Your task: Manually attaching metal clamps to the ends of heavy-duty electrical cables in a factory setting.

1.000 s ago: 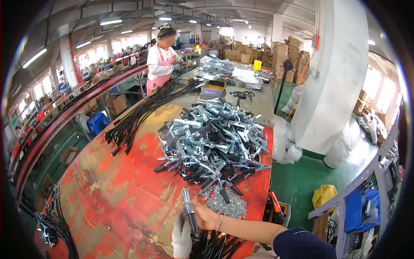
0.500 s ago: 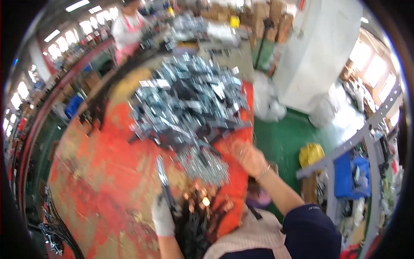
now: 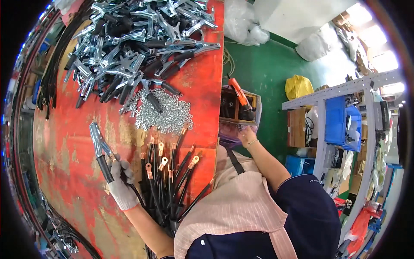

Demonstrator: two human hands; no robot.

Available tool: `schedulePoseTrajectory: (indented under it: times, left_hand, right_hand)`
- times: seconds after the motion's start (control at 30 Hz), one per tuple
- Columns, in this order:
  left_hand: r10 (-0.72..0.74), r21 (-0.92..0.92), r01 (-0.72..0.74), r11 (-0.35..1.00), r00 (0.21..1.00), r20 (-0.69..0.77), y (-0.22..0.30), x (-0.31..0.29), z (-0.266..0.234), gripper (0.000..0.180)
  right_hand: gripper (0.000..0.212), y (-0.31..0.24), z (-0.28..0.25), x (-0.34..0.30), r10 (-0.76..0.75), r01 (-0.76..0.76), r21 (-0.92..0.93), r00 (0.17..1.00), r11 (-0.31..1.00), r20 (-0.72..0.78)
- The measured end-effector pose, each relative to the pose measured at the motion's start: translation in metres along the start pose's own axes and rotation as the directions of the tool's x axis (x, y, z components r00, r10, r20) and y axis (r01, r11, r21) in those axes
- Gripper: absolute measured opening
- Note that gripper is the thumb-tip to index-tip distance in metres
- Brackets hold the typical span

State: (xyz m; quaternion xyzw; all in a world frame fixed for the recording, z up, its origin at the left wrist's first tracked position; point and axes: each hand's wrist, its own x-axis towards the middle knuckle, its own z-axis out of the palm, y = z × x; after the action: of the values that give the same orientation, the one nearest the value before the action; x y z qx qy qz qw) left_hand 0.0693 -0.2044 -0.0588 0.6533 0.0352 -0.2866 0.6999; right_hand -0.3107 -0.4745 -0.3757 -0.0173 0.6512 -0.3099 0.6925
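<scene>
A: ok so what's the left hand (image 3: pixel 120 181) up to? Looks like a proper grip.

B: Yeah, gloved fingers curled round the clamp (image 3: pixel 101 151), pinching it by the dark handle end. It's held up over the left part of the table (image 3: pixel 71 172), metal tips pointing away from the body. My guess is that gripping it low keeps the metal end uncovered. A black cable (image 3: pixel 137 195) trails down from the glove too.

A: And the right hand (image 3: pixel 247 135)?

B: Down past the table's right edge, at the purple thing (image 3: pixel 227 131) just below the box (image 3: pixel 258 107). Fingers pinching or spread? Can't tell, too small and partly hidden.

A: Why's the orange driver (image 3: pixel 239 94) sticking out like that?

B: It's propped slantwise on the box, probably so it's easy to grab without using table space.

A: Makes sense. And the bundle (image 3: pixel 158 200)?

B: Lies right by the body, copper lugs (image 3: pixel 163 162) facing away, so I'd say the ends are kept in sight. Small metal bits (image 3: pixel 167 115) are heaped just beyond, with the big clamp pile (image 3: pixel 129 49) behind them.
</scene>
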Motion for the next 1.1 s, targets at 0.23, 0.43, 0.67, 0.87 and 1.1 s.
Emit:
schedulePoseTrajectory:
  times: [0.23,0.43,0.67,0.87,1.1]
  left_hand:
    - [-0.047,0.001,0.047,0.999,0.998,0.051,0.013,-0.004,0.008,0.035]
    - [-0.071,0.026,0.068,0.997,0.987,0.146,0.008,-0.003,-0.01,0.03]
    - [-0.035,-0.044,0.044,0.998,0.984,0.177,0.011,-0.003,-0.015,0.032]
    - [-0.112,-0.01,0.117,0.993,0.969,0.218,0.017,-0.002,-0.017,0.034]
    - [-0.048,0.082,0.021,0.996,0.938,0.344,0.022,-0.009,-0.02,0.037]
  right_hand:
    - [0.028,-0.047,0.032,-0.063,-0.48,0.573,-0.234,0.802,0.785,0.355]
    - [0.019,-0.045,0.183,-0.257,-0.625,0.975,-0.147,0.218,0.165,0.75]
    - [0.017,0.038,0.338,-0.299,0.148,0.739,0.408,-0.393,-0.536,0.907]
    - [0.009,0.062,0.384,-0.285,0.371,0.502,0.484,-0.314,-0.717,0.874]
    - [0.017,0.055,0.387,-0.292,0.357,0.568,0.49,-0.336,-0.661,0.871]
